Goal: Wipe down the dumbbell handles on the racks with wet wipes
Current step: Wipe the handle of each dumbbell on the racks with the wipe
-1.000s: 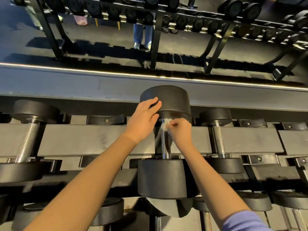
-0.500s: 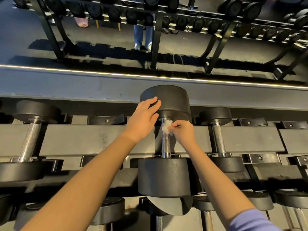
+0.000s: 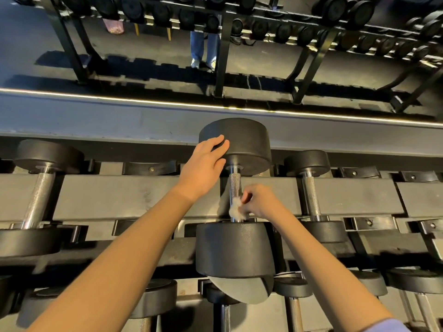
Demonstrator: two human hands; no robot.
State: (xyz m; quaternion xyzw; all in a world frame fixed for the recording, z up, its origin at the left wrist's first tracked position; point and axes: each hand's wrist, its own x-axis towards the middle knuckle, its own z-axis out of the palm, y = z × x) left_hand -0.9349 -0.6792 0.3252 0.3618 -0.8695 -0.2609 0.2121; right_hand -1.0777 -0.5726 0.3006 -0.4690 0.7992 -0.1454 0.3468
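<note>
Mid-job on centre dumbbell (image 3: 236,248). Left hand (image 3: 203,166) flat, fingers straight, on its 12 o'clock head. Right hand (image 3: 260,202) pinches wet wipe (image 3: 236,209) against knurled handle (image 3: 234,185), 6 o'clock end. Neighbour handles (image 3: 311,197), 3 and 9 o'clock, likely pending.

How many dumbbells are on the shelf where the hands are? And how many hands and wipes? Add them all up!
Dumbbells: 3
Hands: 2
Wet wipe: 1
Total: 6
</note>
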